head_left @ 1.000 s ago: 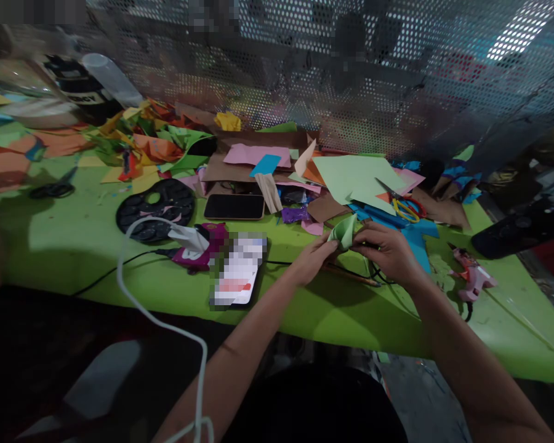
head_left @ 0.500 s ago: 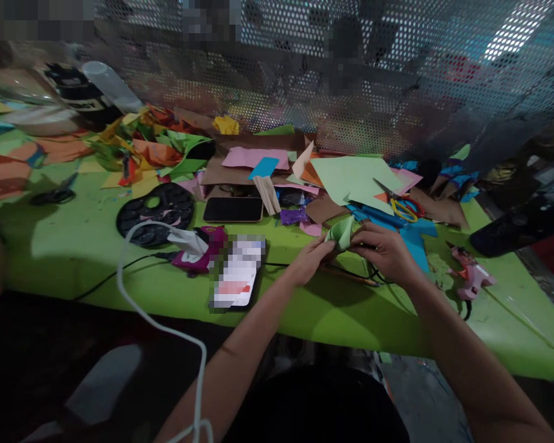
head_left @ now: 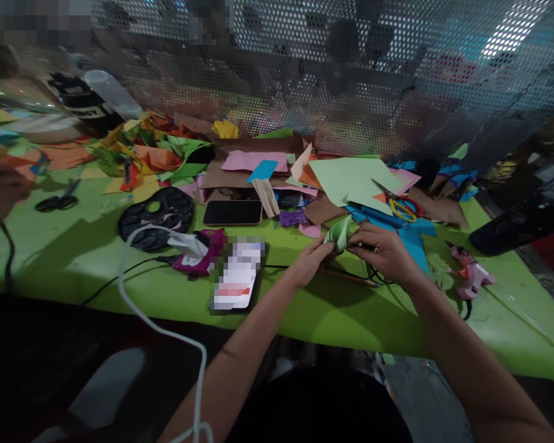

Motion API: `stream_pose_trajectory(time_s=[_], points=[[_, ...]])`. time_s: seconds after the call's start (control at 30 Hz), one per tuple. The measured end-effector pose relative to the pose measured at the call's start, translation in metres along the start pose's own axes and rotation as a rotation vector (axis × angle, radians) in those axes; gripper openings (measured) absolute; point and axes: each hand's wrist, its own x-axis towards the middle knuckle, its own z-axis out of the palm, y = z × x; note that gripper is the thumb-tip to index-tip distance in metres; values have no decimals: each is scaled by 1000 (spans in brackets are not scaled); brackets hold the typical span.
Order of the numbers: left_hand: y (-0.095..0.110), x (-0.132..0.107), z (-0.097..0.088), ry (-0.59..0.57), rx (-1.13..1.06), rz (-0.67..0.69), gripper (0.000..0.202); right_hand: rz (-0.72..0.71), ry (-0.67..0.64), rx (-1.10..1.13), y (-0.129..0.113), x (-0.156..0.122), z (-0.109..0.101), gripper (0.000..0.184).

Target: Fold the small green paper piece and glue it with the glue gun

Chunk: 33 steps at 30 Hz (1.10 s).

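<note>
Hands [head_left: 313, 258] [head_left: 382, 248] in a pinch on green paper [head_left: 341, 235], cord [head_left: 276, 266] below, scissors [head_left: 393, 204] and blue paper [head_left: 414, 243] beyond.

Co-worker's hand [head_left: 2, 189] at far L has come in: approx. 1 sec ago only a bit of arm at the edge, lower down; now it's up over the orange sheet [head_left: 19, 162], covering most of it, nr. the black scissors [head_left: 58, 202]. Dark cord [head_left: 12, 252] below it's new too, just peeking in ½ sec ago. Headcam's tipped slightly, so L-side stuff sits a tad lower in view.
</note>
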Motion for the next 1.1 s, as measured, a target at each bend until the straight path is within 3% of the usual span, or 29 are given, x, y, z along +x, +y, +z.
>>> stream_pose_trajectory(time_s=[0.23, 0.67, 1.1], points=[[-3, 0, -4, -1, 54, 20, 46, 1, -7, 15, 2, 0, 3, 8], [-5, -1, -7, 8, -8, -74, 41, -24, -37, 35, 1, -3, 2, 8], [-3, -3, -4, -3, -66, -146, 38, -103, 13, 8, -2, 1, 9, 8]])
